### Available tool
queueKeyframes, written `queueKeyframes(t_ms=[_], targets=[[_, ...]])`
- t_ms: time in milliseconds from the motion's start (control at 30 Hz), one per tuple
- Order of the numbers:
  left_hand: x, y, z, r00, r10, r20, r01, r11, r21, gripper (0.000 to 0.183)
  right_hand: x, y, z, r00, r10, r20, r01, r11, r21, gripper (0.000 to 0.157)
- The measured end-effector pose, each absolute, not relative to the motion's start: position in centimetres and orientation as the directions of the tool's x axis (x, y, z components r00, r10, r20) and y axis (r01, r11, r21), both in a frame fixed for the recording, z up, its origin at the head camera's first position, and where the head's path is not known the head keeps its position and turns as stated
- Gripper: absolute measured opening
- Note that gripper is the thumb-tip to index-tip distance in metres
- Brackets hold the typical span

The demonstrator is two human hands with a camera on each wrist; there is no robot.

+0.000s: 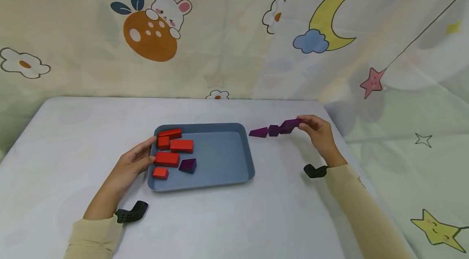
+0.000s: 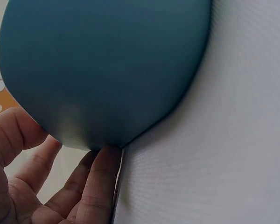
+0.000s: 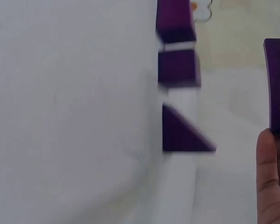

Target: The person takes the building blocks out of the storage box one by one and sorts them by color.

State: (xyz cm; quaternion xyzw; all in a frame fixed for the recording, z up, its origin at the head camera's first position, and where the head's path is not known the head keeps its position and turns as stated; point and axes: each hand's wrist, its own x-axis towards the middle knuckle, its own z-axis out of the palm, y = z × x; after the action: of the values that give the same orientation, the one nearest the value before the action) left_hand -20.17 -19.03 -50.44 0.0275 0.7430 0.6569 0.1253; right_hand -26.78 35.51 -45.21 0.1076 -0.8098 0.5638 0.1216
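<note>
On the left, my left hand (image 1: 130,165) holds the left side of a blue-grey tray (image 1: 220,185), thumb at the rim. In the left wrist view, fingertips touch the low edge of the tray's outer wall (image 2: 107,74). Several red blocks, such as a long one (image 1: 182,145), lie along that side of the tray, with a purple block (image 1: 187,165) beside them. My right hand (image 1: 320,134) pinches a flat-sided purple block (image 3: 279,84) between thumb and fingers. Close to it on the table are a purple triangular block (image 3: 182,133), a small purple block (image 3: 178,68) and a longer one (image 3: 175,18).
A white-covered table (image 1: 205,222) carries everything. The row of purple blocks runs from beside the tray's right rim toward the right hand. Behind the table hangs a printed cloth (image 1: 227,39). Black wrist mounts (image 1: 132,212) sit at both sleeves.
</note>
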Motion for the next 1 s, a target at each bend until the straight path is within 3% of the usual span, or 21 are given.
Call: queueKeyframes(t_ms=[500, 767, 1000], targets=[[-20.2, -19.1, -50.6, -0.968, 0.201, -0.149, -0.121, 0.147, 0.982, 0.063, -29.6, 41.2, -46.9, -0.971, 0.109, 0.215, -0.146, 0.446, -0.883, 0.033], [-20.3, -19.3, -50.6, -0.969, 0.2, -0.143, -0.112, 0.16, 0.981, 0.062, -30.3, 42.0, -48.0, -0.983, 0.127, 0.132, -0.02, 0.64, -0.768, 0.031], [-20.2, -19.1, -50.6, -0.968, 0.198, -0.154, -0.122, 0.165, 0.979, 0.063, -30.7, 42.2, -49.0, -0.988, 0.092, 0.125, -0.024, 0.702, -0.712, 0.03]])
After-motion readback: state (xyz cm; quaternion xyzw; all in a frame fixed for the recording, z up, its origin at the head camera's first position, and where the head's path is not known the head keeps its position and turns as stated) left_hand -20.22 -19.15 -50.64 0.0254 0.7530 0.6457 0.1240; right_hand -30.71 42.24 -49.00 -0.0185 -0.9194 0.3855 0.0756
